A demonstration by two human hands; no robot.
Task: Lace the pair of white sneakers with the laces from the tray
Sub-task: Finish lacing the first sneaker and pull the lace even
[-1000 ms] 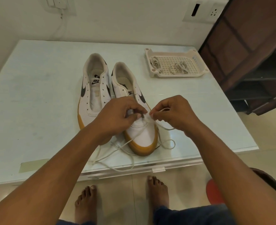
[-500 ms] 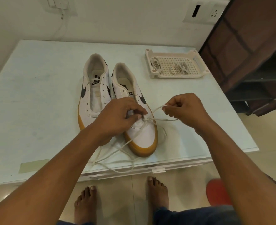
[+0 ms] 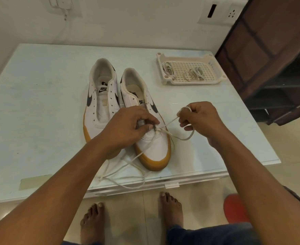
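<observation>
Two white sneakers with gum soles stand side by side on the table, toes toward me. The left sneaker (image 3: 99, 106) has bare eyelets. On the right sneaker (image 3: 154, 144) my left hand (image 3: 128, 128) pinches the eyelet area near the toe, hiding the lowest eyelets. My right hand (image 3: 198, 119) grips a white lace (image 3: 170, 121) that runs taut from the shoe up to its fingers, with a loop hanging below the fist. The lace's other end (image 3: 124, 167) lies in loose loops on the table in front of the toe.
A cream perforated tray (image 3: 214, 69) at the back right holds more bundled laces (image 3: 193, 73). The table's front edge (image 3: 163, 183) is just below the shoe. A dark shelf unit (image 3: 278, 59) stands to the right. My bare feet are on the floor below.
My right hand has pulled the lace away from the shoe, rightward and up, drawing it taut. My left hand has stayed on the eyelets. The loose loop right of the toe has shrunk.
</observation>
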